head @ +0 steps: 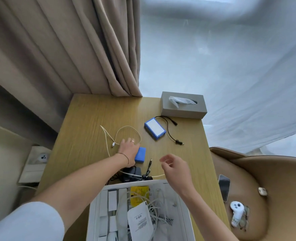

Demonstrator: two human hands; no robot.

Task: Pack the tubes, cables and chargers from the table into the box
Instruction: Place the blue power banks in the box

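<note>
A white box [183, 202] sits at the near edge of the counter [84, 136]. Inside it are white cables, a yellow packet [140, 193], a white packet [140, 221] and some white blocks. Just past the box's far wall lies a black charger [132, 173] with black plugs beside it.

The right hand [175, 169] is above the counter near the box's far right corner. Its fingers are curled and pinch one end of a white cable [126, 131]. The cable runs left across the black charger and out toward the middle of the counter, where it makes a big loop.

The left hand [129, 148] lies on the counter with fingers spread out flat, on the near part of that loop. It holds nothing. A small blue block [140, 154] touches its right side.

Farther back is a blue battery pack [155, 128] with a white top and a black cable [169, 129] curling around it. At the far right corner stands a grey tissue box [183, 105].

Off the counter's right edge, a phone [224, 186] and a white controller [236, 213] lie on a tan chair [274, 180].
</note>
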